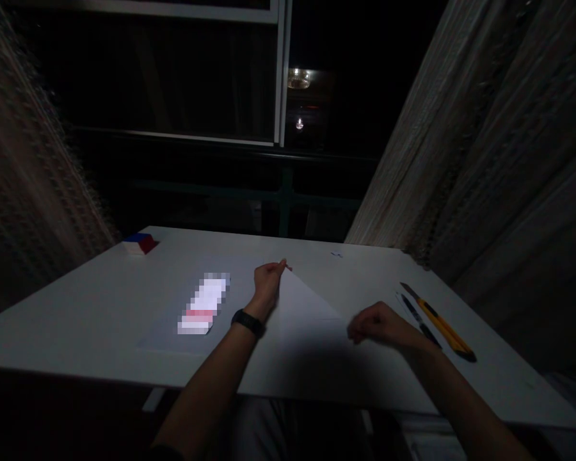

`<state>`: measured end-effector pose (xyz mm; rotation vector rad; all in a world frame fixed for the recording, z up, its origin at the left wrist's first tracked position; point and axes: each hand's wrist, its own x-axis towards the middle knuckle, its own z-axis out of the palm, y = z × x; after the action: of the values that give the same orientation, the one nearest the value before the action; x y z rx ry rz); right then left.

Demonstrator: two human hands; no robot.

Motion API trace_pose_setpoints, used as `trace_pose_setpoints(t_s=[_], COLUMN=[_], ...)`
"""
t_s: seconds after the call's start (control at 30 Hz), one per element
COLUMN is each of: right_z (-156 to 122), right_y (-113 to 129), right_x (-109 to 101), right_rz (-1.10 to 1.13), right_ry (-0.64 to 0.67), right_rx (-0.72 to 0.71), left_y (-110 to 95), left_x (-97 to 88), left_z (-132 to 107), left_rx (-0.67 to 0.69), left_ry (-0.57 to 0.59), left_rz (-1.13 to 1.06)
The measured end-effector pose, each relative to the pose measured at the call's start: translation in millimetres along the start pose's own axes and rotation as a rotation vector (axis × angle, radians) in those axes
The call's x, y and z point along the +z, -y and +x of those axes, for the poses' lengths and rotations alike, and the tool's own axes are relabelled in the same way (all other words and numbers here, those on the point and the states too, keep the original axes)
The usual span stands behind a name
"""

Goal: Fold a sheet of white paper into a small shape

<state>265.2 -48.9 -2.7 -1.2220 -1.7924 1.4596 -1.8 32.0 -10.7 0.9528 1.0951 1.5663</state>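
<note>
- By the left hand (267, 282), the top corner of the paper (307, 310) is pinched between thumb and fingers; a dark watch (248, 323) is worn on this wrist.
- The right hand (380, 325) is placed at the right corner of the paper, with its fingers curled; whether the edge is gripped by them cannot be told.
- The paper is situated between the two hands, over the near middle of the table (96, 320), and its lower part is darkened by shadow.
- To the left of the left hand, a lit phone (204, 306) is seen, its screen pixelated; a second sheet (160, 339) is lying under it.
- Beside the right forearm, a pen (418, 319) and a yellow cutter (444, 330) are laid nearly parallel.
- At the far left edge, a coloured block (140, 243) is placed.
- Behind the table, a dark window (182, 83) is framed by a left curtain (29, 141) and a right curtain (403, 147).
</note>
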Motion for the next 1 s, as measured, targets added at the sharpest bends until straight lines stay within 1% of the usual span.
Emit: trace_pose_setpoints(t_s=[0.03,0.07,0.1,0.13,0.17,0.23,0.3,0.33,0.4,0.5,0.57,0.67,0.73,0.9,1.0], right_z=[0.8,4.3,10.3,18.5,28.5,50.7,70.9,78.8,88.9,91.9,89.5,85.3,83.7,82.1,82.1], right_y=[2.2,5.2,9.0,13.1,17.4,25.0,29.4,30.0,28.2,21.3,17.0,13.9,14.5,20.0,20.8], right_x=[-4.8,-7.3,-7.1,-4.0,1.6,18.0,34.7,41.0,47.2,43.8,39.5,38.4,41.4,50.9,52.8], right_rz=[0.022,0.042,0.066,0.104,0.14,0.163,0.143,0.111,0.126,0.344,0.51,0.66,0.712,0.76,0.78], right_ry=[-0.052,-0.155,-0.256,-0.316,-0.311,-0.175,-0.086,-0.107,-0.228,-0.464,-0.556,-0.571,-0.563,-0.583,-0.587], right_rx=[-0.011,-0.047,-0.089,-0.12,-0.129,-0.103,-0.034,-0.007,0.01,-0.021,-0.041,-0.051,-0.059,-0.117,-0.133], left_y=[0.0,0.0,0.1,0.4,0.7,1.0,0.9,0.7,0.8,3.6,6.8,10.5,10.8,7.5,6.0], left_x=[0.3,0.9,1.6,2.5,3.4,5.1,6.2,6.5,7.4,9.7,12.0,15.0,16.1,15.6,15.6], left_z=[-0.1,-0.3,-0.8,-1.4,-2.1,-3.8,-5.7,-6.6,-8.3,-10.6,-12.2,-15.1,-17.1,-20.6,-22.4], left_rx=[-0.001,-0.005,-0.01,-0.014,-0.015,-0.017,-0.017,-0.015,-0.016,-0.025,-0.02,0.05,0.115,0.234,0.241], left_ry=[0.003,0.013,0.029,0.047,0.065,0.107,0.147,0.167,0.194,0.215,0.249,0.302,0.297,0.271,0.286], left_rz=[-0.007,-0.017,-0.027,-0.038,-0.048,-0.06,-0.073,-0.077,-0.081,-0.044,0.028,0.152,0.202,0.264,0.276])
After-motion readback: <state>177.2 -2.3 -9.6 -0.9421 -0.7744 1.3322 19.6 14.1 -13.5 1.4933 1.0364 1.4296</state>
